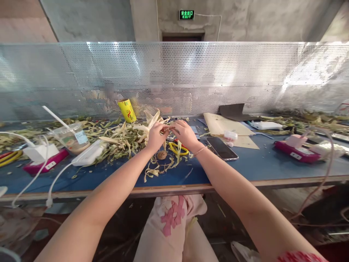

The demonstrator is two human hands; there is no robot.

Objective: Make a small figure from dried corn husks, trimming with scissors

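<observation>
Over the middle of the blue table, my left hand (pixel 157 137) and my right hand (pixel 185 134) meet fingertip to fingertip. Both are closed in a pinch. Pale dried corn husk (pixel 154 118) rises from behind the left fingers, which seem to grip it. Whatever lies between the right fingertips is too small to make out. Just below the hands is a small ball of brown twine (pixel 161 155). Scissors with yellow handles (pixel 178 148) lie beside it, partly covered by a husk strip. Loose curled strips (pixel 152 171) are scattered nearer the table's front edge.
Dried leaves (pixel 117 140) are heaped at left, near a plastic cup with straw (pixel 73 138) and a white charger (pixel 89 152). A yellow tube (pixel 127 110) stands behind. To the right are a phone (pixel 222 148), brown paper (pixel 227 125) and a magenta power strip (pixel 297 151). A perforated screen (pixel 174 72) closes the back.
</observation>
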